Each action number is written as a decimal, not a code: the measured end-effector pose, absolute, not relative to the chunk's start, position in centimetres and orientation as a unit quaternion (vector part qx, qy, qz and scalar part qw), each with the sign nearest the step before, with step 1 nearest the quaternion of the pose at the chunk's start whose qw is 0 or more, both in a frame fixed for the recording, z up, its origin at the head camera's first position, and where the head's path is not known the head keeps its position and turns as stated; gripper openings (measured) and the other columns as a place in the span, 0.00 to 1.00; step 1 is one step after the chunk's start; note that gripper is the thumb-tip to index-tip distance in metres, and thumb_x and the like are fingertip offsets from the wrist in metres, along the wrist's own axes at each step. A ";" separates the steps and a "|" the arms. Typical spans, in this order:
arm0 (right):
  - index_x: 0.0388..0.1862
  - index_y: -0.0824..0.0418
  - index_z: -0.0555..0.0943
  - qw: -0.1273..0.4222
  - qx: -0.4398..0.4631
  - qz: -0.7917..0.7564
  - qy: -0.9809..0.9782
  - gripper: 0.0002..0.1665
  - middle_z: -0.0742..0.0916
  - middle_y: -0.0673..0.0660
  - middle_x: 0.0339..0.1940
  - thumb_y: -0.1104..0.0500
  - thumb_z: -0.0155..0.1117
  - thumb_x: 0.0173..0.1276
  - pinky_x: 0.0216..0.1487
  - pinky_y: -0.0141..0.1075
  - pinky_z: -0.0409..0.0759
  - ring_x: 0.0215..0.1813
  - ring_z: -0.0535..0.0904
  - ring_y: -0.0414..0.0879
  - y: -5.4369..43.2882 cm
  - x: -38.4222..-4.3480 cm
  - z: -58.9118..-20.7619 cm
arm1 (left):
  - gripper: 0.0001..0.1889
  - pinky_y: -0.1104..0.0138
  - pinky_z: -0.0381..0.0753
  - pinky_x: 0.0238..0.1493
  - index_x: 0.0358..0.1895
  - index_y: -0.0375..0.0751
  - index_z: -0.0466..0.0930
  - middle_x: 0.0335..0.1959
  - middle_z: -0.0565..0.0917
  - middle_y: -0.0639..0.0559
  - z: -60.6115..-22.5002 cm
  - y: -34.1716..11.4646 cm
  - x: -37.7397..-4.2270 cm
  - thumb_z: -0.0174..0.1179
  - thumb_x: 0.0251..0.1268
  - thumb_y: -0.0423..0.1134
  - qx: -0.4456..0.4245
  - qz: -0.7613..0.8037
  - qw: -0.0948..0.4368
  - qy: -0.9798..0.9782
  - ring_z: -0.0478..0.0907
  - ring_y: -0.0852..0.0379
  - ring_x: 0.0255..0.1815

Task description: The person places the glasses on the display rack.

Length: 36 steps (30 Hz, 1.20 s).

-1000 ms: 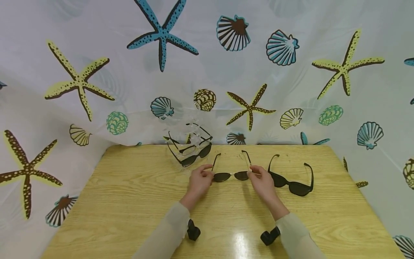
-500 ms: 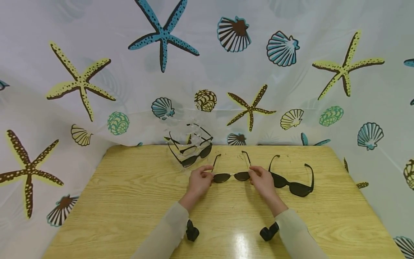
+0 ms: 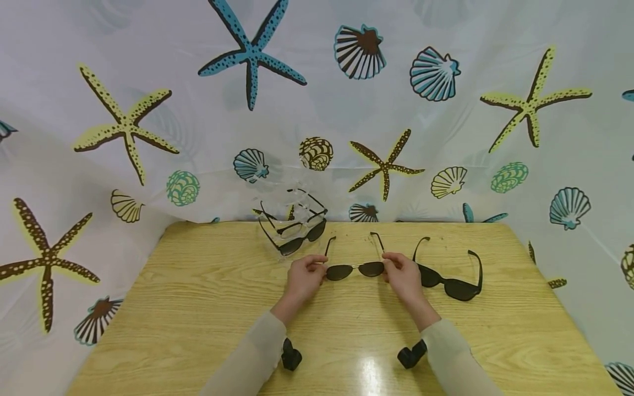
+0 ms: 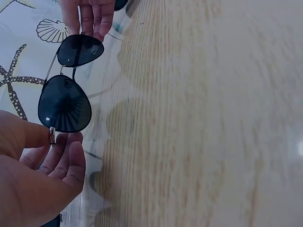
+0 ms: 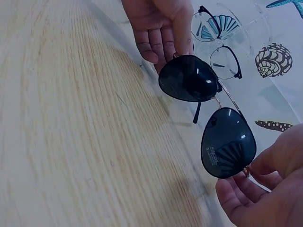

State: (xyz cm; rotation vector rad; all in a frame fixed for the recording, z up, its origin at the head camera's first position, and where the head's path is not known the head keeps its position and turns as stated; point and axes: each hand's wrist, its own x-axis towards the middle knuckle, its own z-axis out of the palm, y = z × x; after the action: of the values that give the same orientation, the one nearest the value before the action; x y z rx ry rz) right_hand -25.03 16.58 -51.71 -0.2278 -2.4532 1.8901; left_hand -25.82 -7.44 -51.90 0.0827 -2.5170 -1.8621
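A pair of aviator sunglasses [image 3: 339, 272] with dark lenses and a thin gold bridge is held between both hands, its temples unfolded and pointing away from me. My left hand [image 3: 303, 279] pinches the left hinge between thumb and fingers. At the opposite hinge, my right hand [image 3: 403, 278] grips in the same way. Seen from the left wrist, the lenses [image 4: 65, 104] are held off the wooden table. Small pale print shows on one lens [image 5: 228, 143] in the right wrist view. Just right of my right hand lie black thick-framed sunglasses [image 3: 459, 289], temples unfolded.
Behind my left hand stand black sunglasses [image 3: 291, 246], dark-rimmed clear glasses [image 3: 289, 229] and transparent pieces [image 3: 300, 212] whose kind I cannot tell. A shell-and-starfish print curtain [image 3: 317, 110] hangs along the back edge of the wooden table [image 3: 208, 286]. Black wrist cameras [image 3: 291, 357] sit below both wrists.
Both hands keep their hold on the aviator sunglasses, which stay nearly in place with a very slight tilt. The whole head view has shifted slightly.
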 end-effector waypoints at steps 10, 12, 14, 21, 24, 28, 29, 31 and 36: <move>0.65 0.70 0.81 0.028 -0.069 0.618 -0.783 0.19 0.86 0.71 0.56 0.63 0.54 0.84 0.53 0.47 0.89 0.51 0.86 0.62 16.8 -24.8 -51.2 | 0.11 0.71 0.80 0.32 0.54 0.30 0.88 0.40 0.91 0.36 -51.1 -7.6 -25.5 0.63 0.75 0.30 0.005 -0.590 0.022 -0.807 0.85 0.51 0.31; 0.65 0.70 0.81 0.031 -0.068 0.616 -0.784 0.19 0.86 0.71 0.56 0.63 0.54 0.84 0.54 0.48 0.89 0.50 0.86 0.62 16.8 -24.7 -51.1 | 0.11 0.71 0.80 0.33 0.54 0.31 0.88 0.40 0.91 0.37 -51.1 -7.7 -25.5 0.63 0.75 0.31 0.002 -0.589 0.023 -0.808 0.84 0.54 0.31; 0.65 0.70 0.81 0.033 -0.066 0.616 -0.784 0.19 0.86 0.71 0.56 0.63 0.54 0.83 0.54 0.48 0.89 0.50 0.86 0.62 16.9 -24.6 -50.9 | 0.11 0.71 0.80 0.34 0.54 0.31 0.88 0.41 0.91 0.37 -51.0 -7.7 -25.4 0.63 0.75 0.31 0.000 -0.589 0.023 -0.808 0.85 0.54 0.32; 0.64 0.70 0.81 0.041 -0.062 0.612 -0.788 0.18 0.87 0.71 0.56 0.63 0.55 0.83 0.53 0.46 0.89 0.50 0.86 0.62 16.9 -24.7 -50.5 | 0.12 0.72 0.83 0.34 0.55 0.29 0.87 0.41 0.90 0.36 -50.7 -7.6 -25.2 0.62 0.75 0.30 0.000 -0.605 0.021 -0.796 0.87 0.41 0.39; 0.64 0.69 0.82 0.045 -0.062 0.612 -0.787 0.18 0.87 0.70 0.56 0.63 0.55 0.83 0.53 0.47 0.89 0.50 0.86 0.63 16.9 -24.6 -50.2 | 0.12 0.72 0.83 0.34 0.55 0.29 0.87 0.40 0.90 0.36 -50.4 -7.6 -25.1 0.62 0.75 0.30 -0.003 -0.608 0.023 -0.794 0.87 0.40 0.39; 0.63 0.68 0.83 0.050 -0.062 0.612 -0.787 0.17 0.87 0.69 0.55 0.63 0.56 0.83 0.53 0.49 0.89 0.50 0.86 0.59 16.9 -24.4 -49.8 | 0.12 0.72 0.83 0.36 0.55 0.33 0.88 0.42 0.90 0.38 -50.1 -7.7 -25.0 0.63 0.76 0.32 -0.005 -0.611 0.019 -0.791 0.87 0.38 0.42; 0.62 0.67 0.83 0.053 -0.061 0.611 -0.787 0.17 0.87 0.68 0.55 0.63 0.56 0.83 0.52 0.49 0.89 0.50 0.87 0.58 16.9 -24.3 -49.7 | 0.11 0.72 0.83 0.37 0.55 0.34 0.88 0.42 0.90 0.38 -50.0 -7.7 -25.0 0.63 0.76 0.32 -0.006 -0.611 0.018 -0.791 0.87 0.37 0.44; 0.62 0.66 0.83 0.055 -0.059 0.611 -0.787 0.16 0.87 0.67 0.55 0.62 0.56 0.83 0.53 0.49 0.89 0.49 0.87 0.55 16.9 -24.2 -49.4 | 0.11 0.71 0.83 0.38 0.56 0.36 0.88 0.43 0.90 0.39 -49.8 -7.7 -25.0 0.63 0.77 0.33 -0.008 -0.612 0.016 -0.791 0.86 0.35 0.46; 0.63 0.65 0.83 0.056 -0.055 0.613 -0.786 0.17 0.87 0.68 0.57 0.62 0.56 0.83 0.54 0.49 0.88 0.48 0.86 0.52 17.1 -24.2 -48.9 | 0.12 0.70 0.84 0.39 0.56 0.36 0.88 0.45 0.90 0.39 -49.3 -7.8 -24.7 0.62 0.78 0.34 -0.021 -0.612 0.022 -0.790 0.87 0.40 0.46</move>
State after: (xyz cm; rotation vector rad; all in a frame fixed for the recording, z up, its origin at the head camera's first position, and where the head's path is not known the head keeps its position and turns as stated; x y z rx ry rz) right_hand -24.21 17.08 -48.86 -0.1673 -2.3842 1.8609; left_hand -24.65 -7.84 -49.25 -0.0647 -2.4480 -1.8971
